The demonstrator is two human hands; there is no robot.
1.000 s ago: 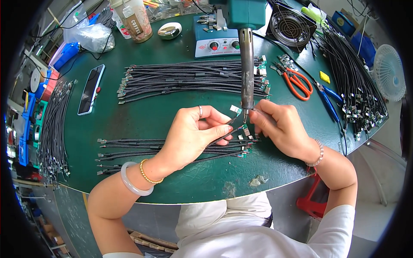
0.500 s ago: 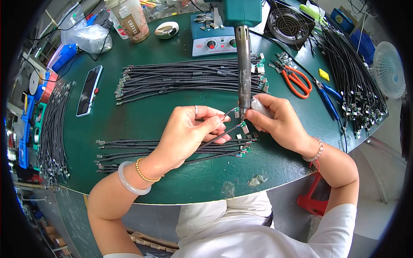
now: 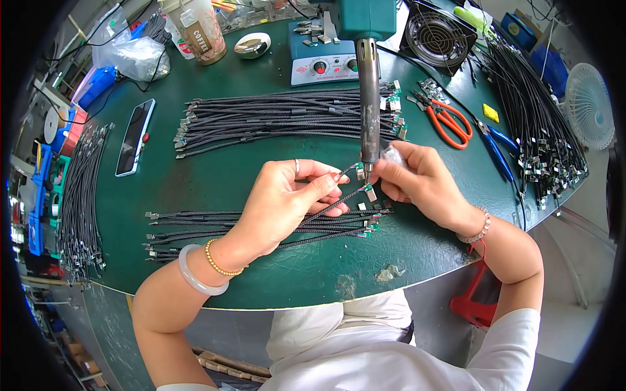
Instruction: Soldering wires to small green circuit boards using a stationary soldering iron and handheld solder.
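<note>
My left hand [image 3: 287,195] is closed on a black braided cable [image 3: 326,208], whose ends with bare coloured wires and small green boards with metal plugs point right. One metal plug [image 3: 370,193] sits just under the tip of a soldering iron [image 3: 370,111] that hangs down from a green holder. Close to the right of the tip, my right hand [image 3: 420,179] is closed around a crumpled clear-whitish wad [image 3: 394,156]; what its fingertips pinch is too small to make out. Beneath my left hand lie several similar cables [image 3: 195,228].
Behind my hands lies a bundle of black cables [image 3: 280,117], before a blue soldering machine [image 3: 326,62]. Orange-handled pliers [image 3: 448,125] and blue-handled pliers [image 3: 497,146] lie right, beside more cables [image 3: 535,117]. A phone [image 3: 135,138] and a cable bundle [image 3: 81,195] are left.
My right hand has shifted very slightly, its fingertips drawing in beside the iron's tip, and the whitish wad has turned a little. My left hand and the cable look almost still.
</note>
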